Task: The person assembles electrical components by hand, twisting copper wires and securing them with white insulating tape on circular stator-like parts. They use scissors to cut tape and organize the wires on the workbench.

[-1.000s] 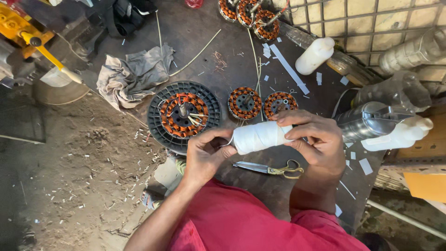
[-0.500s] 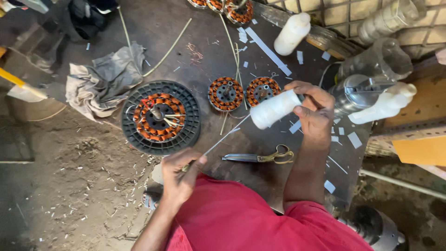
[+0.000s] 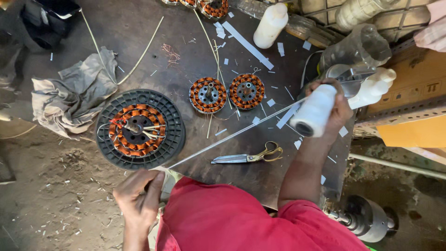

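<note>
Nearest the camera, the left hand (image 3: pixel 139 197) is closed, pinching the free end of a white tape (image 3: pixel 232 135) low beside the red shirt (image 3: pixel 241 218). From there the tape runs taut and slanting up across the worktop (image 3: pixel 186 56) to the white tape roll (image 3: pixel 315 111), which the right hand (image 3: pixel 337 109) grips from behind with fingers wrapped around it, held in the air above the worktop's right edge. So a long length is already drawn off the roll but not yet cut: the scissors (image 3: pixel 248 157) lie untouched on the worktop just under the tape.

Beyond the left hand, a large copper-wound stator (image 3: pixel 137 130) sits inside a black round plastic tray (image 3: pixel 174 132), its lead wires gathered at the centre; no tape is on it as far as I can tell. Two smaller wound stators (image 3: pixel 207 95) lie side by side further in, bare on the worktop, and more of them (image 3: pixel 213 8) show at the far edge. Short white tape offcuts (image 3: pixel 246 44) are scattered about, so some cutting looks done.

A crumpled grey rag (image 3: pixel 69 97) lies to the left. Far right stand a white plastic bottle (image 3: pixel 271 25), capped, its contents hidden, and a clear jar (image 3: pixel 360 46) on its side; whether anything is in it I cannot tell.
</note>
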